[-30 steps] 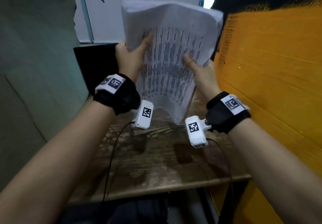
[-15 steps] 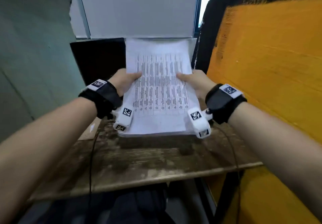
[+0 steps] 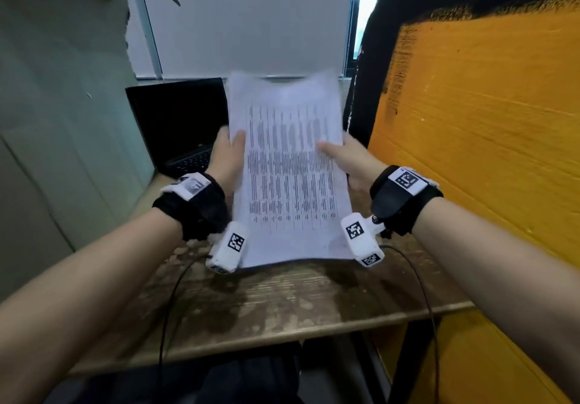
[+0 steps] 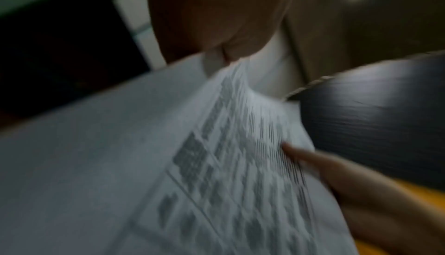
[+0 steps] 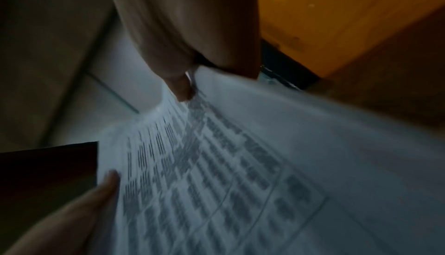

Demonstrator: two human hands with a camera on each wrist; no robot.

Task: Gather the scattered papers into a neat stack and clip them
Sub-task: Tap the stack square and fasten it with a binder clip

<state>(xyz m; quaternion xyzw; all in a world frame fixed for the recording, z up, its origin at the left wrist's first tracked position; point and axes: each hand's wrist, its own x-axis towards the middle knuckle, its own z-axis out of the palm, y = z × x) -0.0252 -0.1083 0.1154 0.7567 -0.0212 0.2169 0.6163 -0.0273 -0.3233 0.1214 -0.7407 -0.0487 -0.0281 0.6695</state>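
Observation:
A stack of white papers (image 3: 288, 177) printed with tables is held above the wooden table (image 3: 266, 303), tilted up at its far end and blurred by motion. My left hand (image 3: 227, 155) grips its left edge, thumb on top. My right hand (image 3: 348, 162) grips the right edge, thumb lying across the print. The left wrist view shows the papers (image 4: 216, 173) from the side, with the right hand's thumb (image 4: 313, 160) on the sheet. The right wrist view shows the papers (image 5: 228, 164) with the left thumb (image 5: 106, 185) on their edge. No clip is in view.
An open black laptop (image 3: 179, 124) stands at the back left of the table. An orange panel (image 3: 486, 152) walls off the right side and a grey-green wall (image 3: 56, 121) the left. Black cables (image 3: 169, 303) run from the wrist cameras over the table's front edge.
The stack came down from upright and bowed to nearly flat on the table, and has since lifted again with its far end raised. Both hands kept their grip on its side edges.

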